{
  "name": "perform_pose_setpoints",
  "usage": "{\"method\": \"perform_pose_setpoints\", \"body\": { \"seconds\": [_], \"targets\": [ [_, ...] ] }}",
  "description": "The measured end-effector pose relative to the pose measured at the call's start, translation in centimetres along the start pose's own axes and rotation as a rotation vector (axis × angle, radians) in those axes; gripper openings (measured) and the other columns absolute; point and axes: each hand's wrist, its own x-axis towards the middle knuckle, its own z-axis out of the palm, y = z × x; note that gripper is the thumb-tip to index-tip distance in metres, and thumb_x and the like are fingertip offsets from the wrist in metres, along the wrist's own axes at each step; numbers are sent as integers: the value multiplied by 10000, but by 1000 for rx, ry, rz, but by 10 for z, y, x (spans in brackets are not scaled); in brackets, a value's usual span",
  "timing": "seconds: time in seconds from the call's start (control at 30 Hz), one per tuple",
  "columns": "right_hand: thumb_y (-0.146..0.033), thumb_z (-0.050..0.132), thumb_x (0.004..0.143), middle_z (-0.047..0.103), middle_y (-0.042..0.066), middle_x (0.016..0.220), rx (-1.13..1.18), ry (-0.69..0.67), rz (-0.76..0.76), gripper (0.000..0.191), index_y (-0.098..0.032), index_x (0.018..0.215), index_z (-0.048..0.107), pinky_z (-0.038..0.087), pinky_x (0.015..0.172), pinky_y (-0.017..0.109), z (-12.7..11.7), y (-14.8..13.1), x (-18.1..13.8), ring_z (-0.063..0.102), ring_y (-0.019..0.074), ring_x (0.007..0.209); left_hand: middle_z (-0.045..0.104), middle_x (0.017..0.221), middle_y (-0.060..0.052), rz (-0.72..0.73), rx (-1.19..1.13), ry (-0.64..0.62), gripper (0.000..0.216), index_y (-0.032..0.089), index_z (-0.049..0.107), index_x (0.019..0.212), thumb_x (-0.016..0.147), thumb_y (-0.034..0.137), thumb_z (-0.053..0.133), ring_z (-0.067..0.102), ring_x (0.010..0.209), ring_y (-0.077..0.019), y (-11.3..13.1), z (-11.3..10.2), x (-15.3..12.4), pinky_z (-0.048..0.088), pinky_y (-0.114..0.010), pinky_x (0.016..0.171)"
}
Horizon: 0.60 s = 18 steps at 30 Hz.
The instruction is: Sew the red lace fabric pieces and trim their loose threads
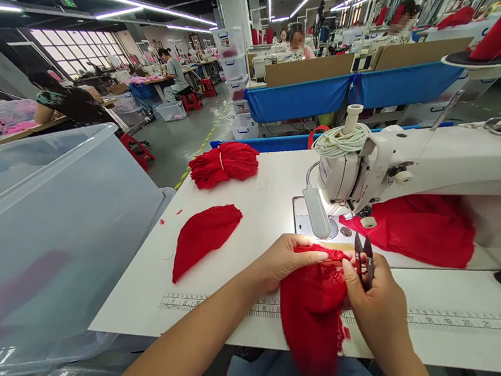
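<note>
My left hand (pixel 285 262) is closed, pinching the top edge of a red lace-trimmed piece of cloth (pixel 309 312) between thumb and fingers. The cloth hangs down over the table's front edge toward my lap. My right hand (pixel 376 300) grips dark thread snips (pixel 365 261), blades pointing up and apart, while its thumb and fingertips also hold the cloth's upper right edge. Just beyond both hands is the white sewing machine (pixel 344 179), its needle area partly hidden by a small grey lamp (pixel 316 212). More red fabric (pixel 424 228) lies under the machine arm.
A red cut piece (pixel 205 237) lies flat left of my hands, behind a printed ruler scale (pixel 186 302). Farther back sits a tied red bundle (pixel 224 165). A large translucent bin (pixel 65 223) stands against the table's left side. Other people work at machines beyond.
</note>
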Motion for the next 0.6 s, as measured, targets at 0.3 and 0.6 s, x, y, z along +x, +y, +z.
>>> {"method": "perform_pose_setpoints", "body": {
  "seconds": [0.3,0.6],
  "targets": [
    [-359,345,897,716,103,974,-161,170,-173,300,-215,1037,567,516,623,326,1,10,-4,698,246,840,729,770,-63,-15,-30,28,347,109,735,791,593,357,875,646,674,-131,3,-1,-4,483,-229,692],
    [-507,421,950,725,54,932,-99,117,-209,419,-229,1222,576,537,621,306,-3,16,-32,698,209,764,736,791,-69,-8,-32,4,346,114,750,837,614,354,861,660,730,-151,3,3,-5,493,-251,760]
  ]
}}
